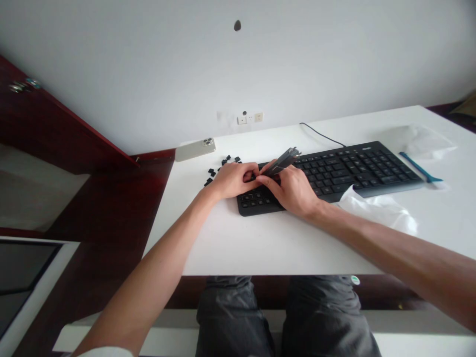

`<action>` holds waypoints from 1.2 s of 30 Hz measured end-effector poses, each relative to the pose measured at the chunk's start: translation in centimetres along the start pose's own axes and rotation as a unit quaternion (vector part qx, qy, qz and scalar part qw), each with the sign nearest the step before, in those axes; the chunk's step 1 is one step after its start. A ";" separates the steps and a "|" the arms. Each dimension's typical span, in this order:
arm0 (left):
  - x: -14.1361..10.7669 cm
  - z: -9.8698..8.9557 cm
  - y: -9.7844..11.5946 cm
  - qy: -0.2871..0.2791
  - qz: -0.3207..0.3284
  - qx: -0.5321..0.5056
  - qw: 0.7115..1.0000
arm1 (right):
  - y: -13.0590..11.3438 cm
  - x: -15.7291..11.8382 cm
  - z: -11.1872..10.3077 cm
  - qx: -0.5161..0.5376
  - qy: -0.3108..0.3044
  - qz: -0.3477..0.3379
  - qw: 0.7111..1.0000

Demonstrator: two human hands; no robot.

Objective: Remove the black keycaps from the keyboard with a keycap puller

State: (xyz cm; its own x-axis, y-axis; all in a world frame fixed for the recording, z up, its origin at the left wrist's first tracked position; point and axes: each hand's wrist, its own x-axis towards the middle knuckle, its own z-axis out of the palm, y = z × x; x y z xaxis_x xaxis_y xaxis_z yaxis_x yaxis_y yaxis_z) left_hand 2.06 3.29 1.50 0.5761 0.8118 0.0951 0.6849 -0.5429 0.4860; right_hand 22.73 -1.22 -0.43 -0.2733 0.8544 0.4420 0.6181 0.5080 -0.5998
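Gripping the grey tool (284, 161) in the right hand (299, 191) over the left end of the keyboard (336, 171), with the left hand (232, 179) closed alongside, on what impossible to tell, best kept light and steady.

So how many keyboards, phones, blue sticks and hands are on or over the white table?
Keyboards: 1, the black keyboard
Phones: 1, the phone
Blue sticks: 1, the blue stick
Hands: 2, left hand and right hand
Total: 5

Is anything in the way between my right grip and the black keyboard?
Nothing visible. Your right grip, holding a grey tool, is over the keyboard; crumpled white plastic lies by its near edge.
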 end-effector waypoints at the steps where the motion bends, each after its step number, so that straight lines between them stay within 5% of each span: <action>1: 0.0 0.1 -0.1 0.001 0.000 0.002 1.000 | 0.0 0.0 0.0 0.003 0.001 0.003 1.000; 9: -0.1 0.0 -0.5 -0.016 0.016 0.012 1.000 | -0.3 0.1 -0.3 0.032 -0.006 0.020 0.999; 15: -0.1 -0.1 -0.4 -0.021 0.013 -0.014 1.000 | 0.7 0.9 -1.2 0.062 0.124 0.113 0.984; 22: 0.2 -0.5 -1.6 0.051 0.018 -0.139 0.989 | 0.5 1.2 -1.4 0.083 0.077 0.090 0.990; 27: 0.3 -1.5 -3.7 0.162 -0.024 -0.068 0.984 | 0.4 1.2 -1.6 0.085 0.044 0.090 0.991; 36: 0.4 -1.8 -4.4 0.131 -0.057 0.035 0.989 | 0.6 1.3 -2.2 0.092 0.007 0.064 0.994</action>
State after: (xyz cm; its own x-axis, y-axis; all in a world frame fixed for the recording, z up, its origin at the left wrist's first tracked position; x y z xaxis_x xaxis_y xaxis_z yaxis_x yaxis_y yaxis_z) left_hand -1.57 6.37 0.91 0.3652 0.8911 0.2695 0.7731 -0.4515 0.4455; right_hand 24.35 -0.07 1.23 -0.1907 0.9120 0.3632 0.5015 0.4086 -0.7626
